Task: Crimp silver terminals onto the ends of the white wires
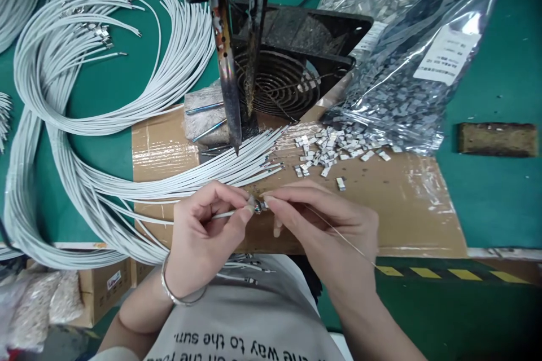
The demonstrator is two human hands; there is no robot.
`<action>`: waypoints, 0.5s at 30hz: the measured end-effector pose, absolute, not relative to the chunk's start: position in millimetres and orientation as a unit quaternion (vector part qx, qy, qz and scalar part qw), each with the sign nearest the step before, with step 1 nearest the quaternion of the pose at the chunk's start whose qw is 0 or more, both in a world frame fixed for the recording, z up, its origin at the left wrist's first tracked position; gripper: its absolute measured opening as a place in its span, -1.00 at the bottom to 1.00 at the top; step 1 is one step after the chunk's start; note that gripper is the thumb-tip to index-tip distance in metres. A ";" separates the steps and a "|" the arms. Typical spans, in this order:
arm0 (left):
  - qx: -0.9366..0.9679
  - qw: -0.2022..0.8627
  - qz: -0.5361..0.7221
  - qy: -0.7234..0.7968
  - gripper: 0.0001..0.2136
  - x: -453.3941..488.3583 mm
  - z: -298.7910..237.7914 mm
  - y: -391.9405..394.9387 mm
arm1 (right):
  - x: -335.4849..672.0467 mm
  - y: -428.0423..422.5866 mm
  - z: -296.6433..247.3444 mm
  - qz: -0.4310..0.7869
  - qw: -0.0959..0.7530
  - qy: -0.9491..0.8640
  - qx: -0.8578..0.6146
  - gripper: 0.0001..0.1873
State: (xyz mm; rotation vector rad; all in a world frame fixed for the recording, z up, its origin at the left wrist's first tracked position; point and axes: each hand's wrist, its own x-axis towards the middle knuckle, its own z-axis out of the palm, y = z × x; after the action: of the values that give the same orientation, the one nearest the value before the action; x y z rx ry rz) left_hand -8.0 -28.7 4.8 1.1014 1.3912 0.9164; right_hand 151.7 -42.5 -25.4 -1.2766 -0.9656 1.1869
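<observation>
My left hand (214,231) is closed, thumb and forefinger pinching a white cable (223,215) close to its end. A small metal connector (259,206) shows at that end, between the fingertips of both hands. My right hand (334,225) is also closed, its thumb and forefinger on the connector's right side. A thin wire, like solder (345,238), trails from the right hand's fingers across its back towards the lower right. The fingertips partly cover the connector. Just above the hands, loose cable ends (254,161) lie on a brown cardboard sheet (415,208).
A soldering iron (228,79) points down above the hands, before a black fan (279,82). Loose metal connectors (326,149) lie beside a bag of connectors (406,79). White cable bundles (76,118) curl at left. A brown block (497,139) sits at right.
</observation>
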 end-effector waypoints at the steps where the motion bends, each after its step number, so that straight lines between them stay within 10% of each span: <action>1: 0.469 0.541 0.389 0.580 -0.89 -8.3 4.2 -29.7 | 151.3 -41.5 -25.0 0.504 0.545 -0.409 -0.531 -0.80; 15: 0.495 0.526 0.386 0.574 -0.85 -8.1 2.7 -30.7 | 150.4 -40.6 -23.1 0.531 0.535 -0.401 -0.521 -0.79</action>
State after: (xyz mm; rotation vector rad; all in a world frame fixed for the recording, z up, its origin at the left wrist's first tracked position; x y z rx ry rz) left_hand -8.1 -30.7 2.7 1.1826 1.3720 0.9228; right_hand 150.4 -40.6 -23.1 -1.2420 -0.9547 1.2649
